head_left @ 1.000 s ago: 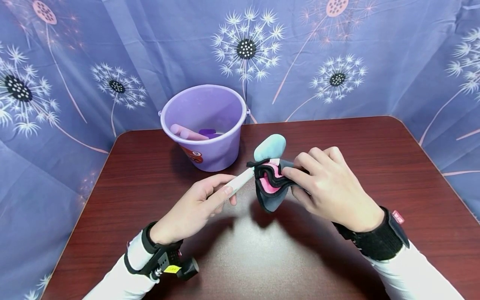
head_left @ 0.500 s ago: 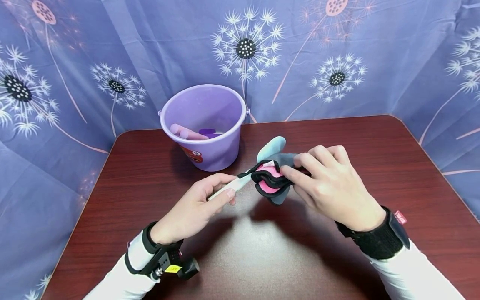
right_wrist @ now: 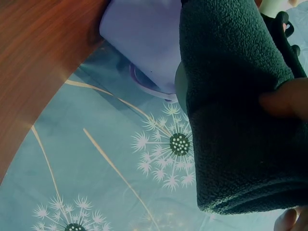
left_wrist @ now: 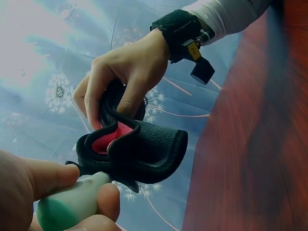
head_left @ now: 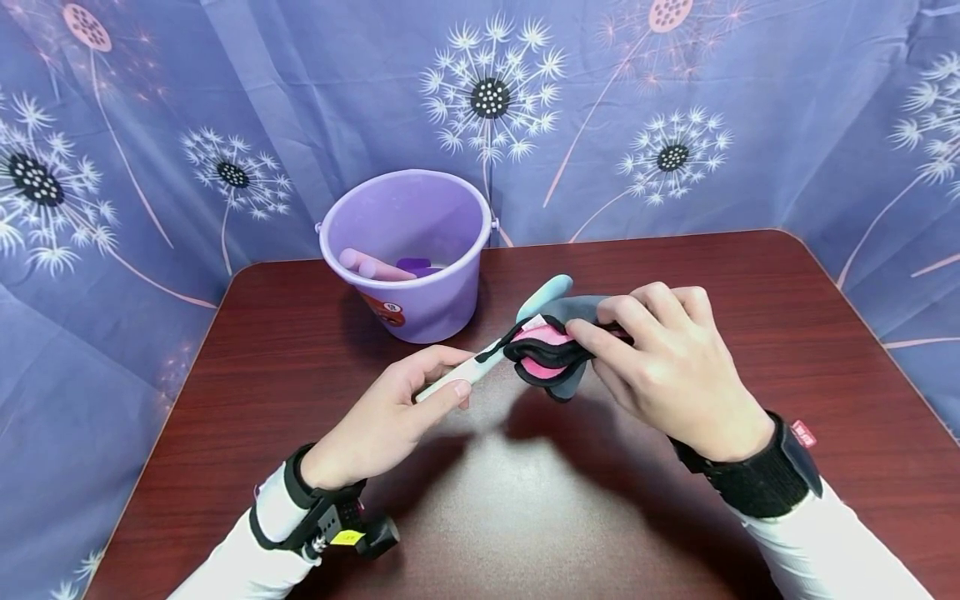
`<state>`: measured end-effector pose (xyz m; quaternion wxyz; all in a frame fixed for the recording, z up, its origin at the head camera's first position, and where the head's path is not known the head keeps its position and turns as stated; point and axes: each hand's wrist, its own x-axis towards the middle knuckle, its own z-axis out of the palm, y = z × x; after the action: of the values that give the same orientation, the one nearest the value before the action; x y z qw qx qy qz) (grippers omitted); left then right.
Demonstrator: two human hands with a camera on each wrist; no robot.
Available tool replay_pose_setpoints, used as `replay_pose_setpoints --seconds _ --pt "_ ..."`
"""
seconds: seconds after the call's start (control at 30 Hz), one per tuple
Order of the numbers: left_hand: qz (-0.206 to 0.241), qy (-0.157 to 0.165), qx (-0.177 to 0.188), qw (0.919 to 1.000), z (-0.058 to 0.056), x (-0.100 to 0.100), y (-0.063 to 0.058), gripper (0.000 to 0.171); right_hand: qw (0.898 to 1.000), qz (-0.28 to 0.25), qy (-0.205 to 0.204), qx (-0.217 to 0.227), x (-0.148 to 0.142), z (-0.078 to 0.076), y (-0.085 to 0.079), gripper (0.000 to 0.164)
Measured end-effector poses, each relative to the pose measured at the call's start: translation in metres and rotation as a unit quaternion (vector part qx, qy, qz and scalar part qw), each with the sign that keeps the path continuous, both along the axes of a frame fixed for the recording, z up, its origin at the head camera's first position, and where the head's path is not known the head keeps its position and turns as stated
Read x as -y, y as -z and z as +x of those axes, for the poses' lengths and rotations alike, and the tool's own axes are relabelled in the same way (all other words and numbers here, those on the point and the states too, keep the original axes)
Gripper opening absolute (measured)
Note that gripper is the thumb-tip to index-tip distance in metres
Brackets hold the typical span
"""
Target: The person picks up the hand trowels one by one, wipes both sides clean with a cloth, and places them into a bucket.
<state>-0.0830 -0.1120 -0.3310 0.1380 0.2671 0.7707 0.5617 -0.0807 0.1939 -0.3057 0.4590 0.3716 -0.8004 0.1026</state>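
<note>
My left hand grips the pale handle of a mint-green tool with a rounded head; its exact kind is unclear. Around its middle lies a folded dark grey cloth with black edging and a pink inner side, covering part of the tool. My right hand pinches the cloth's right side between thumb and fingers. In the left wrist view, the cloth curls in folds just beyond the handle. The fleecy cloth fills much of the right wrist view, a fingertip pressing it.
Behind my left hand, a purple bucket stands on the dark red-brown table. Two pink rods and a purple piece lie inside it. A blue dandelion-print curtain hangs behind the table.
My right hand has shifted slightly right and up, drawing the cloth with it. The tool's rounded head now shows narrower. The left hand has barely moved, and the bucket stays put.
</note>
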Motion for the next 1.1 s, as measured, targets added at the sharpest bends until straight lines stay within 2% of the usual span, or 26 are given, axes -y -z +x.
replay_pose_setpoints --seconds 0.5,0.83,1.1 --pt "-0.002 0.007 0.016 0.9998 0.0 0.002 -0.003 0.029 0.999 -0.043 0.028 -0.003 -0.004 -0.003 -0.002 0.022" --pt "-0.015 0.006 0.01 0.9998 0.0 0.004 -0.005 0.027 0.995 -0.075 0.055 0.048 -0.015 -0.005 0.0 0.027" --pt "-0.025 0.001 -0.003 0.9997 0.0 0.005 -0.006 0.028 0.99 -0.078 0.084 0.085 -0.023 -0.006 0.001 0.033"
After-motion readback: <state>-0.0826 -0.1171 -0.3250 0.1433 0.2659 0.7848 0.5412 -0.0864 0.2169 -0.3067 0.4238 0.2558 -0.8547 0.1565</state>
